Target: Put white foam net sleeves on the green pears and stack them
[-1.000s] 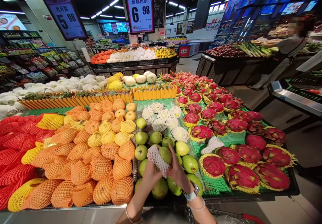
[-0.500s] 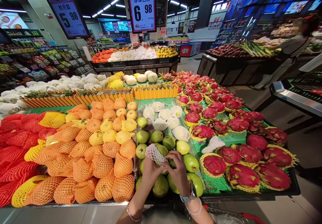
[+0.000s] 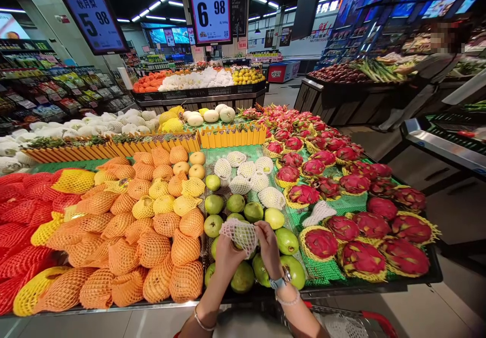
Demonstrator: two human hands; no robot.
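Observation:
Both my hands hold one green guava (image 3: 243,235) above the front of the fruit stand, with a white foam net sleeve (image 3: 240,231) stretched over most of it. My left hand (image 3: 225,255) grips the fruit and the net from the left and below. From the right, my right hand (image 3: 269,246) pinches the net's edge with closed fingers. Bare green guavas (image 3: 286,240) lie in the tray under and around my hands, and several guavas wrapped in white net (image 3: 246,169) lie further back.
Orange-netted fruit (image 3: 152,247) is piled to the left, dragon fruit (image 3: 360,257) to the right with a loose white net (image 3: 319,211) beside them. A shopping cart handle (image 3: 375,319) is at the bottom right. A person (image 3: 429,75) stands at a far stand on the right.
The white net has been pulled down over the guava, now covering most of it. Both hands shifted slightly with the fruit; my right hand moved from the fruit's side to the net's edge.

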